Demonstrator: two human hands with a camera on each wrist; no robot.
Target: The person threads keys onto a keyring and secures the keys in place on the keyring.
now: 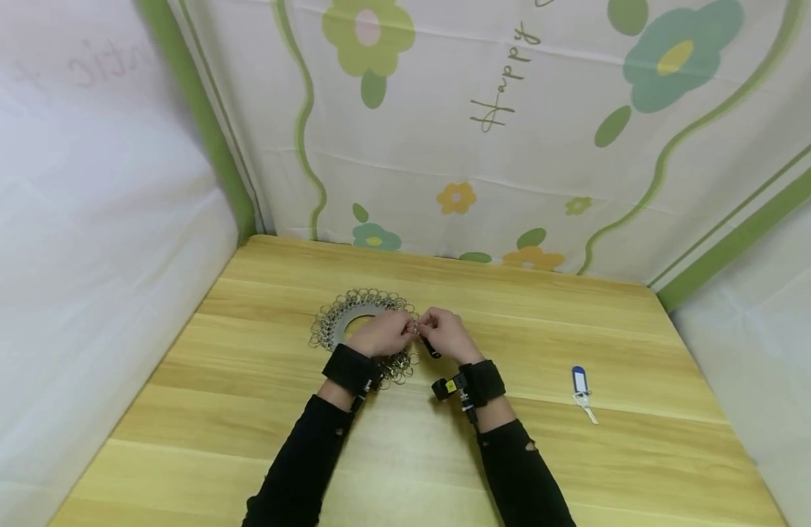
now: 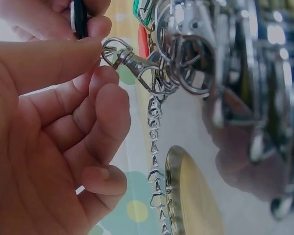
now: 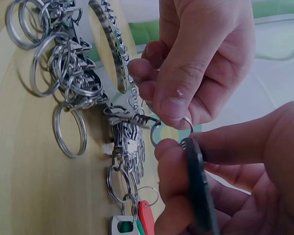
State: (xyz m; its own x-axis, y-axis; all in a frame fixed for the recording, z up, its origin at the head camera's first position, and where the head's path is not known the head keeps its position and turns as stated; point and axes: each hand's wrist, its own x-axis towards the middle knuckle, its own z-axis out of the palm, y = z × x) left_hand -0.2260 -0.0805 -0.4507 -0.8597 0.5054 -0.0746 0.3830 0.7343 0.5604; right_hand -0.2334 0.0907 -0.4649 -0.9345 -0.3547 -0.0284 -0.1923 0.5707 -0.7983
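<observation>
While two bare hands meet above the desk, one small ring is pinched

As the head view shows, a round grey metal holder with an open centre lies on the light wooden desk, a little left of the middle of the frame. Around its edge stand many silver clasps and rings. The left hand is over the right part of the holder, and the right hand is just beside it.

In the right wrist view, the left fingers come from the top and pinch a thin silver split ring near the centre. At lower right, the right fingers grip a flat black tag close to this ring; whether the two are joined, I cannot tell. A silver swivel clasp, at the upper centre of the left wrist view, connects the ring with the holder. A red tag hangs at the lower left of the right wrist view.

At the right of the head view, a blue-and-white plastic tag with a silver key lies on the desk. Behind is a white cloth with printed flowers.
</observation>
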